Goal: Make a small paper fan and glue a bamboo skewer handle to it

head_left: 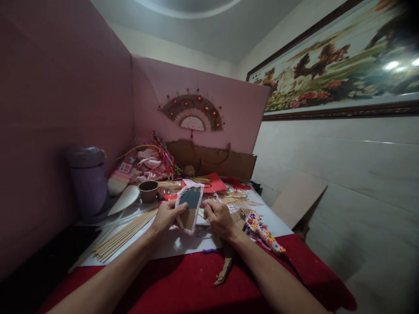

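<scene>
My left hand (166, 215) grips a small cardboard panel (192, 199) by its left edge, thumb across its face. The panel is tilted up toward me, dark grey above and brown below, with a pale pink ruffled fabric border. Just right of the panel, my right hand (218, 216) is closed in a pinch; whatever lies between its fingertips is too small to make out. A torn cardboard strip (225, 268) hangs over the table edge under my right wrist. Beside that wrist lies a flower-patterned piece (266, 232).
Thin wooden sticks (126, 233) fan out at left, near a brown pot (148, 192) and a purple lidded container (87, 183). Pink fabric (150, 163) is heaped behind. Red paper (214, 182) lies farther back. A decorated fan (193, 111) hangs on the pink partition.
</scene>
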`<act>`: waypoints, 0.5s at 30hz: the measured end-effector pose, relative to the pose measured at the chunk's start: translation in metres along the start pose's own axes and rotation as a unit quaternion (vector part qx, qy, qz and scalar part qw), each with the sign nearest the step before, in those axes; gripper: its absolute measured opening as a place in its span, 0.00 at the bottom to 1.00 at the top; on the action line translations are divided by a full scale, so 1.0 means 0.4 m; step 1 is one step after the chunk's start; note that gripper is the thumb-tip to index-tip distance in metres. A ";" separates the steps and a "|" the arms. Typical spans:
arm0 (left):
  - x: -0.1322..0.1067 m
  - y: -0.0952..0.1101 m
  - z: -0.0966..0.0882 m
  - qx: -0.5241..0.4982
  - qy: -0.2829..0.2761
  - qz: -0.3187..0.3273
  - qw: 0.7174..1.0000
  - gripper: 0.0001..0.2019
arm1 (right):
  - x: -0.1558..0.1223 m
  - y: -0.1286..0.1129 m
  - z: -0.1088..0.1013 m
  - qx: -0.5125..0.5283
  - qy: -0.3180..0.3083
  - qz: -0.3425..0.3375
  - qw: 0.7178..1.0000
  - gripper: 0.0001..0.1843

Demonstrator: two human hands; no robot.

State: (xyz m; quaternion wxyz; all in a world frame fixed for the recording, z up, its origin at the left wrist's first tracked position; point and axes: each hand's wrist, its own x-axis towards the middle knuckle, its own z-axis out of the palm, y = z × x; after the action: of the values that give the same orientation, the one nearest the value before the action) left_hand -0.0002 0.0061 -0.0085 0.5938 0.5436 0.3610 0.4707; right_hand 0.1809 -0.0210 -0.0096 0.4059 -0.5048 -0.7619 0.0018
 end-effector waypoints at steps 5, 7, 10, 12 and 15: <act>-0.007 0.010 0.007 -0.043 -0.021 -0.010 0.999 0.18 | 0.009 0.010 0.014 0.219 -0.001 0.093 0.971 0.26; -0.009 0.011 0.008 -0.051 -0.032 -0.017 0.998 0.17 | 0.015 0.016 0.020 0.331 0.009 0.143 0.933 0.27; -0.014 0.011 0.010 -0.031 -0.051 -0.011 0.998 0.15 | 0.022 0.025 0.022 0.441 0.047 0.182 0.878 0.28; -0.017 0.010 0.011 -0.016 -0.070 -0.007 0.997 0.14 | 0.025 0.026 0.019 0.475 0.069 0.186 0.857 0.27; -0.020 0.008 0.013 0.006 -0.096 -0.007 0.995 0.14 | 0.025 0.022 0.010 0.486 0.064 0.192 0.850 0.24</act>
State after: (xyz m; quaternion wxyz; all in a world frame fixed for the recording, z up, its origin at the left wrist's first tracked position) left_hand 0.0020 -0.0032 -0.0051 0.6255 0.5873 0.3090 0.4102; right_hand 0.1836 -0.0072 -0.0099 0.6388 -0.3786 -0.5237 0.4177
